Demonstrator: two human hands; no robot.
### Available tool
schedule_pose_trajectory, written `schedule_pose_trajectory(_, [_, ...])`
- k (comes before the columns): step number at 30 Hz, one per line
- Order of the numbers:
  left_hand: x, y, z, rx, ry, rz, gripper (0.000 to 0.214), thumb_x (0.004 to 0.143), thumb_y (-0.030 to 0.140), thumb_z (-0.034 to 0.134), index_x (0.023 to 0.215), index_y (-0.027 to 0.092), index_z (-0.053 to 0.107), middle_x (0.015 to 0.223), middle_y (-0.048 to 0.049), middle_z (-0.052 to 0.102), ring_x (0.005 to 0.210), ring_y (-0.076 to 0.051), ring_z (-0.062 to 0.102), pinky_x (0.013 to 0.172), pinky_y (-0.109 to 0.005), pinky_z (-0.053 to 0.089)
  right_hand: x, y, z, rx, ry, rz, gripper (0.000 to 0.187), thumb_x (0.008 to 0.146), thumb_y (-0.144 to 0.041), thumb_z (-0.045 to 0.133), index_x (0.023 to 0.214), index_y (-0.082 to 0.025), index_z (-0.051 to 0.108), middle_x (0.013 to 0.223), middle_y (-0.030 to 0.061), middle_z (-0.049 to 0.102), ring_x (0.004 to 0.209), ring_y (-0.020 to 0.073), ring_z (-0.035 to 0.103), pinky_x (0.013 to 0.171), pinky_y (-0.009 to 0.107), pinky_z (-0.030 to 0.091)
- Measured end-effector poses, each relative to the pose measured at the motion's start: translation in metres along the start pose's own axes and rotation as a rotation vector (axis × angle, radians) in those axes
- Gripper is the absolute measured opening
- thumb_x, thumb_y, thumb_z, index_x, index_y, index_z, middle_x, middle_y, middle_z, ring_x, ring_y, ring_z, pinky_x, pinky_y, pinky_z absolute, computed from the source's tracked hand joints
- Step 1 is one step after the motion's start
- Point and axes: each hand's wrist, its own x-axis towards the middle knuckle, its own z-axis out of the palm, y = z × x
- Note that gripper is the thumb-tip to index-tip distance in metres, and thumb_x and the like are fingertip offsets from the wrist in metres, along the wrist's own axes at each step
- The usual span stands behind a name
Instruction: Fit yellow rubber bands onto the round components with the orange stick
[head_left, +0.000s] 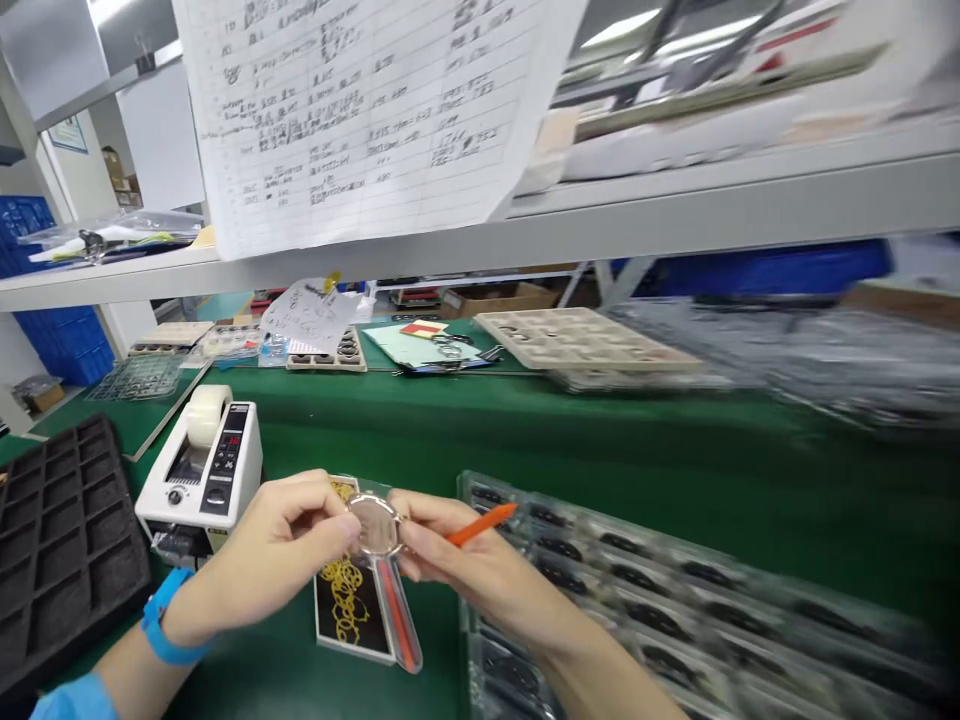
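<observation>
Both hands hold a round watch case with a shiny rose-gold rim, upright in front of me. My left hand pinches its left edge, thumb lying on the face. On the opposite edge, my right hand grips the rim with its fingertips. An orange pointed stick also sits in the right hand, its tip pointing right. Just beneath the hands lies a shallow white-edged box of thin yellow rings. Beside it is a clear sleeve with a red-orange strip.
A tape dispenser stands left, near a black compartment tray. Clear trays of dark parts fill the right. A shelf with a hanging handwritten sheet crosses above. Behind are a beige tray and a clipboard.
</observation>
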Motion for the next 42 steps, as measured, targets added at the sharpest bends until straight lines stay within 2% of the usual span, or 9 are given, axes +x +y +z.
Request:
schedule_pose_trajectory(6, [0.003,-0.011,0.0,0.026,-0.06,0.001,0.029,0.09,0.028,0.055,0.063,0.016,0.051,0.072,0.0019,0.044,0.067,-0.011,0.038,0.062,-0.025,0.03,0.0,0.005,-0.008,-0.032,-0.098,-0.093,0.05,0.086,-0.065,0.054,0.067,-0.018,0.049,0.061,-0.0026,0.043,0.056,0.0102,0.037,0.053,0.024,0.027])
schedule_pose_trajectory(15, [-0.001,-0.014,0.004,0.059,-0.069,0.002,0.024,0.089,0.03,0.057,0.07,0.017,0.062,0.072,0.0019,0.043,0.065,-0.011,0.037,0.062,-0.025,0.031,-0.003,0.008,-0.008,-0.033,-0.057,-0.129,0.047,0.088,-0.06,0.055,0.067,-0.019,0.051,0.061,-0.002,0.045,0.057,0.011,0.04,0.054,0.025,0.031])
schedule_pose_trajectory(24, [0.002,-0.014,0.006,0.068,-0.034,0.006,0.025,0.087,0.025,0.056,0.064,0.016,0.057,0.07,0.0017,0.044,0.066,-0.011,0.04,0.06,-0.025,0.031,-0.002,0.006,-0.005,-0.05,-0.037,-0.168,0.046,0.09,-0.058,0.055,0.066,-0.019,0.051,0.06,-0.0024,0.045,0.055,0.0101,0.039,0.052,0.024,0.03])
schedule_pose_trajectory(36, [0.003,-0.015,0.009,0.073,-0.003,0.003,0.024,0.085,0.019,0.054,0.061,0.016,0.052,0.068,0.0025,0.044,0.063,-0.01,0.038,0.056,-0.024,0.029,-0.002,0.005,-0.005,-0.084,-0.017,-0.131,0.047,0.089,-0.059,0.054,0.065,-0.019,0.049,0.059,-0.0027,0.043,0.054,0.0105,0.036,0.052,0.025,0.03])
schedule_pose_trajectory(42, [0.004,-0.016,0.017,0.183,0.077,0.038,0.027,0.083,0.016,0.051,0.057,0.018,0.044,0.064,0.003,0.041,0.061,-0.01,0.039,0.057,-0.025,0.03,-0.003,0.004,-0.004,-0.145,0.006,-0.122,0.051,0.089,-0.062,0.052,0.062,-0.019,0.047,0.06,-0.0022,0.043,0.056,0.011,0.038,0.053,0.025,0.029])
